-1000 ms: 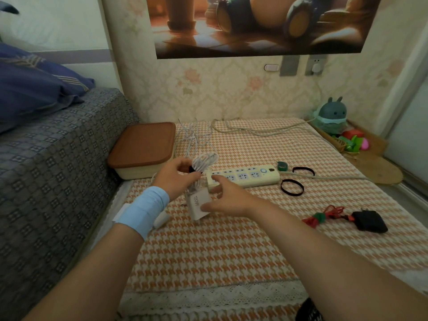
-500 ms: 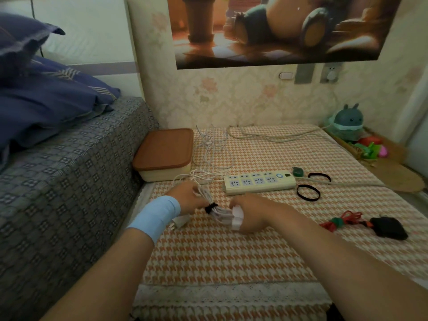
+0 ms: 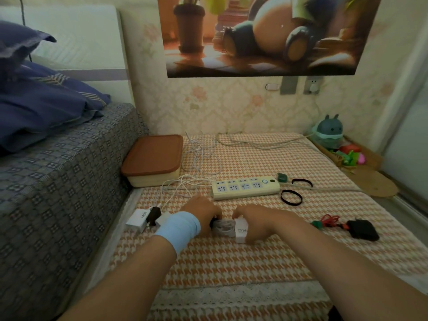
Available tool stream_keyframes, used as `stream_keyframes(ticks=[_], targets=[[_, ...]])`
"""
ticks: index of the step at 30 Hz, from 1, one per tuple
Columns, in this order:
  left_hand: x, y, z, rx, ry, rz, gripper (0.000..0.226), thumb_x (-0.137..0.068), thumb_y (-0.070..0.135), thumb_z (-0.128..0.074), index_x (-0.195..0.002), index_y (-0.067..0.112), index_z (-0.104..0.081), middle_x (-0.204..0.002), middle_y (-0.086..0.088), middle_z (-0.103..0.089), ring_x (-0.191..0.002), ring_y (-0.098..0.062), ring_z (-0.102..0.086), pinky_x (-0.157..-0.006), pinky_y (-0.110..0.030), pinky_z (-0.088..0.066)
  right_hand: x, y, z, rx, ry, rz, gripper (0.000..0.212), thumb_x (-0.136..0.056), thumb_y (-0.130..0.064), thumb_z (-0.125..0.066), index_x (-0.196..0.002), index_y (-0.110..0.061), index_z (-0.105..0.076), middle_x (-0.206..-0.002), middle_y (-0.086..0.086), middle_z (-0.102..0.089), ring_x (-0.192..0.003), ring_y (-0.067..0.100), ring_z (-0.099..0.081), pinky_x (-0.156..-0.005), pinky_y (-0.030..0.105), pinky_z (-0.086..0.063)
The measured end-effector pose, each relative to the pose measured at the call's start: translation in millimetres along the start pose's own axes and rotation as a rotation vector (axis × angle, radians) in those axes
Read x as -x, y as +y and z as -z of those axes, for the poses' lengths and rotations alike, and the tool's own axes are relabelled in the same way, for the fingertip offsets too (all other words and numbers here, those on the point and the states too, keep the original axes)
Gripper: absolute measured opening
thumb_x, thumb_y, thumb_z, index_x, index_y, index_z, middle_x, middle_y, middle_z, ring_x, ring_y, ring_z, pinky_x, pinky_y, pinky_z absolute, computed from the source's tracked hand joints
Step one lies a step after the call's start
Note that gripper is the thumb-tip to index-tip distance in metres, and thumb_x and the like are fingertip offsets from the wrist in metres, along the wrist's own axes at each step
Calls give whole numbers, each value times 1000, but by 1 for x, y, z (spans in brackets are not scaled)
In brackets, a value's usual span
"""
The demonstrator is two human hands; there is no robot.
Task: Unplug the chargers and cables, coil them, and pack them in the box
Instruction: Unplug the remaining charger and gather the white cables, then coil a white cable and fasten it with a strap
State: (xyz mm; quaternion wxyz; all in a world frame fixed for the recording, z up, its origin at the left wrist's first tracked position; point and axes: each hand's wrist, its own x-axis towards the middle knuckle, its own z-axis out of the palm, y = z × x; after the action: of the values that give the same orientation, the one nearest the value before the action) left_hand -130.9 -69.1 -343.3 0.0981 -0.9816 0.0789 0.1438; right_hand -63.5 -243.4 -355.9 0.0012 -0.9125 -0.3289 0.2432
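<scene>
A white 120W charger (image 3: pixel 240 230) with its white cable coiled in a bundle (image 3: pixel 224 225) lies low on the checked cloth (image 3: pixel 231 262). My right hand (image 3: pixel 257 222) grips the charger block. My left hand (image 3: pixel 203 213), with a blue wristband, holds the other end of the coil, where a black band sits. A second white charger (image 3: pixel 137 219) lies to the left with a loose white cable (image 3: pixel 183 184). The cream box with a brown lid (image 3: pixel 154 156) stands shut at the back left. A black charger (image 3: pixel 362 230) with a red cable (image 3: pixel 327 220) lies on the right.
A cream power strip (image 3: pixel 245 187) lies behind my hands, its cord running right. Two black bands (image 3: pixel 291 196) and a green one (image 3: pixel 282 177) lie beside it. A bed (image 3: pixel 58 181) borders the left. Toys and a plush (image 3: pixel 330 130) sit at the far right.
Both hands have brought the coiled cable and charger down from in front of the power strip to the cloth. The head camera has swung left and nearer.
</scene>
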Motion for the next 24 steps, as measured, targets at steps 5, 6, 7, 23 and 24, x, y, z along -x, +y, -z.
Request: stream_keyframes(ticks=[5, 6, 7, 23, 24], targets=[[26, 7, 14, 225, -69, -11, 37, -83, 38, -73, -117, 26, -60, -114, 2, -65, -99, -20, -60, -91, -35, -51, 3, -7, 1, 53, -53, 30, 70, -83, -25, -77, -143, -28, -41, -137, 1, -48, -111, 23, -54, -93, 43, -54], [33, 4, 14, 285, -124, 12, 41, -83, 38, -74, -119, 25, -59, -117, 2, -63, -101, -21, -60, -88, -34, -52, 4, -12, 2, 50, -57, 51, 70, -84, -25, -77, -144, -27, -41, -139, 1, -47, -114, 24, -54, -95, 43, -53], [41, -1, 15, 322, -166, 36, 44, -83, 38, -74, -121, 24, -58, -120, 1, -61, -104, -21, -59, -88, -33, -52, 5, -18, 2, 40, -57, 80, 71, -85, -26, -77, -145, -27, -41, -141, 1, -46, -116, 24, -53, -96, 43, -52], [122, -102, -22, 396, -350, 385, 44, -84, 40, -73, -125, 26, -66, -130, 5, -58, -115, -17, -58, -98, -28, -49, -9, -150, -9, 12, 16, 283, 74, -87, -38, -76, -149, -23, -41, -141, 5, -45, -121, 27, -50, -93, 38, -49], [120, -102, -21, 412, -336, 383, 41, -86, 40, -70, -124, 26, -67, -132, 6, -58, -115, -17, -58, -99, -28, -48, -11, -151, -7, 11, -14, 271, 73, -87, -38, -77, -149, -23, -41, -142, 4, -46, -119, 26, -52, -90, 37, -49]])
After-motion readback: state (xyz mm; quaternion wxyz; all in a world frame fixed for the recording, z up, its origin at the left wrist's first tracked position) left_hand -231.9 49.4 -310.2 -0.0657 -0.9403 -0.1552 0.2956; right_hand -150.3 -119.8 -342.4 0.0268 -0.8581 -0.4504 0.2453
